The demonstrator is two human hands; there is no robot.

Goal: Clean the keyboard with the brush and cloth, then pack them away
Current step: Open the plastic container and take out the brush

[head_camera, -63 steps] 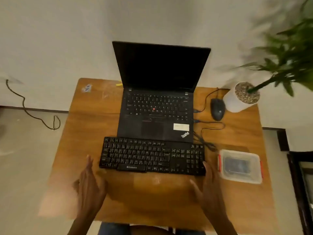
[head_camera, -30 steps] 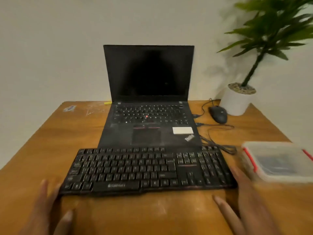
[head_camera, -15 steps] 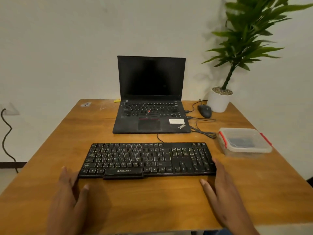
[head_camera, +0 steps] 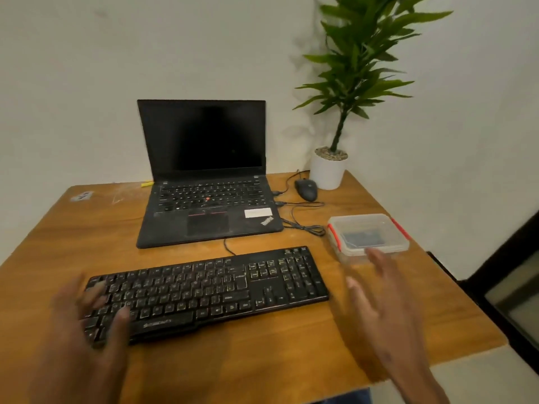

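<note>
On the tabletop's right, our open right hand is hovering near the light, stiff lidded container; red side clips look graspable. Left hand, open, is hovering over the keyboard.

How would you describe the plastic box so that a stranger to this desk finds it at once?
Start at the open laptop on the wooden table, then look right, past the tangled cables. The box sits near the table's right edge: clear plastic, lid on, the only thing with red clips.

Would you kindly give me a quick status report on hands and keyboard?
Left hand open over keyboard. Right hand open, reaching toward lidded container. Brush, cloth not out. Nothing in the way.
</note>
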